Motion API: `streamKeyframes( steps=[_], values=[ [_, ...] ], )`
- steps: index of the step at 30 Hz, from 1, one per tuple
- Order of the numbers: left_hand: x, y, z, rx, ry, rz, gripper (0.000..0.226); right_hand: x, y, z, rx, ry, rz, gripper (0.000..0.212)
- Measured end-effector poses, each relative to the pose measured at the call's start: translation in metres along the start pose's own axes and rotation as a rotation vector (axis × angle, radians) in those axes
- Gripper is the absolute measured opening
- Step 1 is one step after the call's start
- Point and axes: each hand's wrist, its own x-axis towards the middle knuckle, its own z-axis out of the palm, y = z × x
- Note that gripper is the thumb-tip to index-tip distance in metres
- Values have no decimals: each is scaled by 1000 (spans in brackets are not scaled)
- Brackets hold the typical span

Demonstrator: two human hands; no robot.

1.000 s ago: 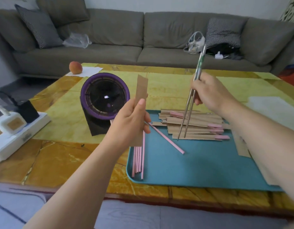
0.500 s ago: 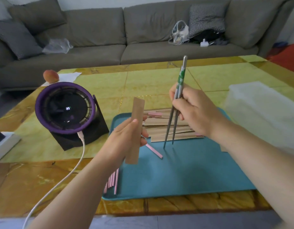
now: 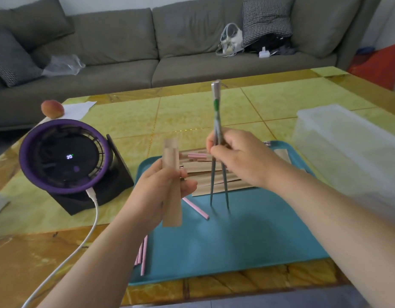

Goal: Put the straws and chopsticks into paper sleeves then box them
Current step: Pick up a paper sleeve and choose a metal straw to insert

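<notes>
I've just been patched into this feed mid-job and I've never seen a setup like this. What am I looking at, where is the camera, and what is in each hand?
There is no machine here. These are a person's two bare hands, filmed by a single wide-angle camera worn on the head and looking forward and down, which is why the arms come in from the bottom of the picture.

The left hand holds one brown paper sleeve upright. The right hand has a pair of metal chopsticks in its grip, tips pointing down at the teal tray.

On the tray lie a pile of sleeves and loose pink straws near its left edge. On the table a purple fan stands left of the tray, and a clear plastic box stands to its right.
</notes>
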Motion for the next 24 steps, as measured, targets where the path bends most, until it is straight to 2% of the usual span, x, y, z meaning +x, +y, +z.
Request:
streamKeyframes(
  steps=[2, 4, 7, 11, 19, 22, 24],
  values=[
    [-1, -1, -2, 29, -35, -33, 15, 1, 14, -9, 174, 110, 151, 24],
    [-2, -4, -4, 149, -70, -64, 26, 0, 30, -17, 427, 235, 276, 29],
    [-8, -7, -3, 336, -129, -83, 36, -1, 41, -28, 735, 439, 367, 35],
    [-19, -7, -4, 408, -284, -101, 51, -4, 40, -38, 774, 556, 340, 36],
    [-25, -4, -2, 535, -465, -87, 42, -7, 44, -35, 678, 501, 347, 36],
    [-24, -3, -3, 520, -494, -88, 39, -7, 42, -27, 738, 387, 341, 34],
    [-25, -2, -3, 476, -509, -102, 37, -9, 39, -22, 766, 222, 362, 31]
  ],
)
